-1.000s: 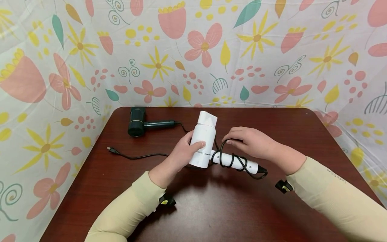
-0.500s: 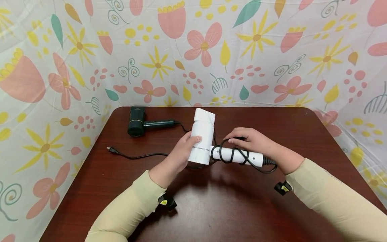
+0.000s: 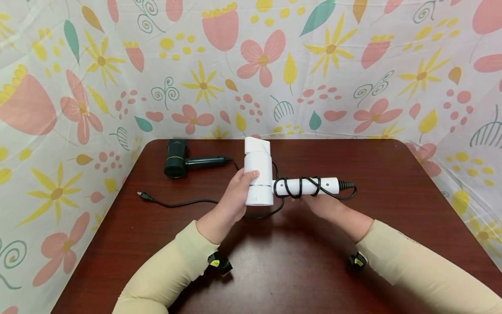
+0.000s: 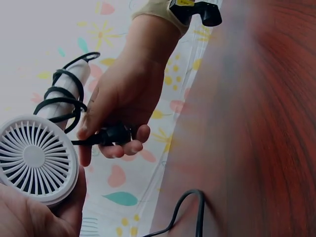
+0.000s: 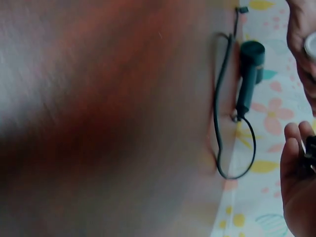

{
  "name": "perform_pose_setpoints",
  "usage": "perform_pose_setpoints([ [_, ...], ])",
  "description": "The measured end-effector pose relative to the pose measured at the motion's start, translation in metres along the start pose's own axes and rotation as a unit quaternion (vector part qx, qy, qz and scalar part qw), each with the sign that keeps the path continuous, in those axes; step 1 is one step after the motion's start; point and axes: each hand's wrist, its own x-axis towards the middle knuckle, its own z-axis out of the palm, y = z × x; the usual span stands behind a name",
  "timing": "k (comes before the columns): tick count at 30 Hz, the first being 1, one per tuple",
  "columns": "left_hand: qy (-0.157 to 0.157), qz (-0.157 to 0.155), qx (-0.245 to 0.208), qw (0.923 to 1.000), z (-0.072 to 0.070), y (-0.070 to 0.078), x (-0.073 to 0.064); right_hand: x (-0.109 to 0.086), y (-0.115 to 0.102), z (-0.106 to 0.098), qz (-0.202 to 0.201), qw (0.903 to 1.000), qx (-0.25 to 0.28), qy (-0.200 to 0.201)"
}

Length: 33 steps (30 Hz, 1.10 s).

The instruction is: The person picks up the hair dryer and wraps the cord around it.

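Note:
My left hand (image 3: 232,200) grips the barrel of a white hair dryer (image 3: 259,163), thumb across its front. The dryer is held above the table, nozzle toward the back and handle pointing right. Its black cord (image 3: 300,187) loops several times round the handle. Behind and below that handle is my right hand (image 3: 329,209), mostly hidden there in the head view. From the left wrist view, its fingers curl round the cord's black plug (image 4: 117,133), close beside the wrapped handle. The dryer's slatted round end (image 4: 34,157) also shows there.
A dark green hair dryer (image 3: 175,159) lies at the back left of the brown table (image 3: 157,244). Its black cord runs behind the white dryer, and a plug (image 3: 145,196) lies at the left. A flower-print cloth (image 3: 251,87) hangs round the table's back and sides.
My right hand has gone from above the handle, where it held the cord, to beneath it. The white dryer has shifted slightly up and left, its handle turning nearly level.

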Motion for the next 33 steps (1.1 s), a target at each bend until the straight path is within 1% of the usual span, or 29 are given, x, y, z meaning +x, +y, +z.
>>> perform_pose_setpoints([
  [1, 0.004, 0.001, -0.002, 1.0000, 0.000, 0.000, 0.000, -0.001, -0.001, 0.002, 0.023, 0.9997, 0.002, 0.003],
  [2, 0.009, -0.001, -0.004, 1.0000, 0.001, 0.000, 0.000, -0.002, -0.002, 0.005, 0.039, 0.9991, 0.015, 0.006],
  [4, 0.018, -0.001, -0.009, 0.9998, 0.002, 0.000, 0.001, -0.003, -0.004, 0.009, 0.047, 0.9980, 0.043, 0.006],
  [7, 0.032, -0.001, -0.020, 0.9993, 0.004, 0.000, 0.003, -0.004, -0.007, 0.015, 0.042, 0.9958, 0.082, 0.004],
  [9, 0.040, 0.002, -0.026, 0.9988, 0.005, 0.000, 0.005, -0.005, -0.011, 0.018, 0.060, 0.9920, 0.111, -0.001],
  [11, 0.046, 0.008, -0.032, 0.9984, 0.007, 0.001, 0.006, -0.006, -0.015, 0.021, 0.077, 0.9854, 0.151, -0.004],
  [14, 0.054, 0.018, -0.027, 0.9980, 0.008, -0.001, 0.007, -0.007, -0.022, 0.025, 0.096, 0.9698, 0.224, -0.006],
  [17, 0.062, 0.027, -0.015, 0.9976, 0.009, -0.002, 0.007, -0.010, -0.027, 0.027, 0.116, 0.9481, 0.296, -0.014],
  [20, 0.071, 0.036, -0.008, 0.9968, 0.011, -0.001, 0.008, -0.011, -0.030, 0.027, 0.129, 0.9268, 0.351, -0.032],
  [22, 0.074, 0.038, -0.006, 0.9965, 0.011, -0.001, 0.009, -0.012, -0.032, 0.026, 0.132, 0.9120, 0.386, -0.045],
  [27, 0.075, 0.030, 0.000, 0.9968, 0.013, 0.001, 0.010, -0.012, -0.033, 0.023, 0.113, 0.8820, 0.453, -0.065],
  [30, 0.067, 0.028, -0.002, 0.9974, 0.015, 0.003, 0.011, -0.011, -0.035, 0.022, 0.103, 0.8685, 0.480, -0.064],
  [31, 0.065, 0.029, -0.003, 0.9975, 0.015, 0.004, 0.012, -0.011, -0.036, 0.021, 0.102, 0.8666, 0.484, -0.063],
  [33, 0.059, 0.035, -0.005, 0.9976, 0.016, 0.007, 0.012, -0.010, -0.038, 0.021, 0.099, 0.8674, 0.484, -0.057],
])
